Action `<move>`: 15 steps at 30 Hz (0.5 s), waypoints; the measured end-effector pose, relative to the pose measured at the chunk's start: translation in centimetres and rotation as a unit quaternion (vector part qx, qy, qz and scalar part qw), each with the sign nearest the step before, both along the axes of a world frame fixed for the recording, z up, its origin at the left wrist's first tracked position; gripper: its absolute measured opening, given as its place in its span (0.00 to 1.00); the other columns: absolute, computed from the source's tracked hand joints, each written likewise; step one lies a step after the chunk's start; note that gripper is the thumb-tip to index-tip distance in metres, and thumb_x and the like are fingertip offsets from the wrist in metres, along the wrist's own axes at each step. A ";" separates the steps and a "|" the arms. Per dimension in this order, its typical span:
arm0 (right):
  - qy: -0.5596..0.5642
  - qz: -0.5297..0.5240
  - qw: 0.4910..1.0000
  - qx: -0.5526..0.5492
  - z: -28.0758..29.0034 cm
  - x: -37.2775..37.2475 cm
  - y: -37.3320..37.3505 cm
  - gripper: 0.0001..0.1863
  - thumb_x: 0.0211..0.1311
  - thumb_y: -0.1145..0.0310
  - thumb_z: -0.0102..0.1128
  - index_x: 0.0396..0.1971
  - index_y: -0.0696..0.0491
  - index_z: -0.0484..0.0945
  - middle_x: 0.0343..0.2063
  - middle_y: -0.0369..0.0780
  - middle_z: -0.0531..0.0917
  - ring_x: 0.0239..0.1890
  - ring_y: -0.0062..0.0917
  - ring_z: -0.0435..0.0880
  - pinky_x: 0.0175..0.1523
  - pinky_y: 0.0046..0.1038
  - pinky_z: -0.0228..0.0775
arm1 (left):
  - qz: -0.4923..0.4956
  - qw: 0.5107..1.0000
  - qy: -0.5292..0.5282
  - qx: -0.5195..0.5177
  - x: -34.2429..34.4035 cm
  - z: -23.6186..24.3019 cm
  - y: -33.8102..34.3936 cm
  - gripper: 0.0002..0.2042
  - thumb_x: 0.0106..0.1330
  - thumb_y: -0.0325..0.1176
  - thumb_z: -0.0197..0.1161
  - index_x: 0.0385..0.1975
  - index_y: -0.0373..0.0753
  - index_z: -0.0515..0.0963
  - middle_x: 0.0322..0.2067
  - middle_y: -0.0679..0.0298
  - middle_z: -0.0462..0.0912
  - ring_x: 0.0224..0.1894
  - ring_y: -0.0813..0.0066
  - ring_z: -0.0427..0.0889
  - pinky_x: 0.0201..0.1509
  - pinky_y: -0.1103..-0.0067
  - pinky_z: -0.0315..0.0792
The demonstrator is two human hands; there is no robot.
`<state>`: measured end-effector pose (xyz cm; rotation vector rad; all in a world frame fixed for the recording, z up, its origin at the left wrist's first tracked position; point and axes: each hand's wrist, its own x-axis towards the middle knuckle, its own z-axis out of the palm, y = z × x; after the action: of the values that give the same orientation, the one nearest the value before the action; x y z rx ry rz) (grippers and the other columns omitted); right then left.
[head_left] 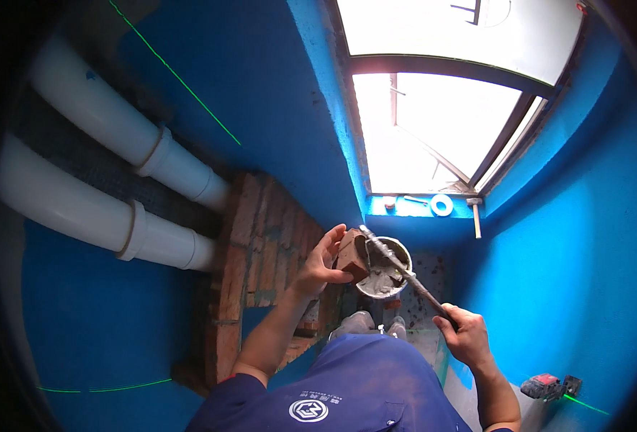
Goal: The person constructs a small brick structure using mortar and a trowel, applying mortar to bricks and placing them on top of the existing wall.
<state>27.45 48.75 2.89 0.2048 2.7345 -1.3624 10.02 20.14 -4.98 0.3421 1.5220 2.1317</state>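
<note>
My left hand (pixel 325 263) grips a reddish-brown brick (pixel 350 256) by its edges, thumb below and fingers above. The brick is tilted beside the left rim of a white bucket (pixel 409 253). Grey wet mortar (pixel 385 279) fills much of that bucket. In my right hand (pixel 465 333) is the handle of a long, narrow, mortar-smeared trowel (pixel 413 280), seen nearly edge-on. Its blade slants up and left over the bucket, and its far tip is close to the brick's upper right corner. To the left stands a brick wall (pixel 257 241) with mortar in its joints.
Two white pipes (pixel 92 219) run behind the brickwork at left. On the window sill lie a roll of tape (pixel 441 205) and a hammer (pixel 475 216). A red and grey laser level (pixel 541 387) is at lower right. Blue-coated walls (pixel 556 273) enclose the narrow space.
</note>
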 end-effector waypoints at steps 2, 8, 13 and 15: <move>0.041 0.033 0.998 0.030 -0.4 0.3 0.0 0.10 0.55 0.68 0.64 0.36 0.56 0.80 0.27 0.46 0.82 0.26 0.38 0.82 0.31 0.30 0.73 | -0.004 0.998 0.029 -0.056 0.2 0.5 0.8 0.55 0.34 0.37 0.79 0.66 0.34 0.51 0.60 0.55 0.62 0.65 0.61 0.61 0.71 0.71 0.50; 0.046 0.084 0.995 0.042 1.2 0.6 -0.2 0.10 0.54 0.68 0.65 0.35 0.56 0.80 0.25 0.46 0.82 0.25 0.37 0.82 0.30 0.29 0.73 | 0.036 0.994 0.026 -0.097 0.4 -1.3 0.6 0.58 0.34 0.42 0.80 0.66 0.31 0.50 0.60 0.53 0.61 0.66 0.61 0.59 0.71 0.71 0.49; -0.002 0.014 1.000 0.010 1.7 0.0 0.0 0.08 0.55 0.71 0.64 0.34 0.57 0.80 0.21 0.44 0.79 0.20 0.29 0.78 0.26 0.25 0.68 | 0.012 0.994 0.038 -0.097 0.1 -2.9 -0.4 0.58 0.33 0.44 0.80 0.66 0.32 0.50 0.60 0.53 0.60 0.66 0.61 0.59 0.71 0.71 0.47; 0.068 0.000 0.992 0.103 0.4 -0.4 0.2 0.08 0.56 0.70 0.63 0.34 0.57 0.80 0.23 0.46 0.80 0.22 0.35 0.79 0.27 0.28 0.70 | 0.007 0.993 0.045 -0.105 0.6 -1.5 0.0 0.59 0.33 0.43 0.79 0.67 0.32 0.48 0.61 0.53 0.60 0.67 0.61 0.58 0.71 0.71 0.46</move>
<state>27.01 48.94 3.30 0.1274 2.9886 -1.1317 10.57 20.18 -6.48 0.3586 1.7853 1.9667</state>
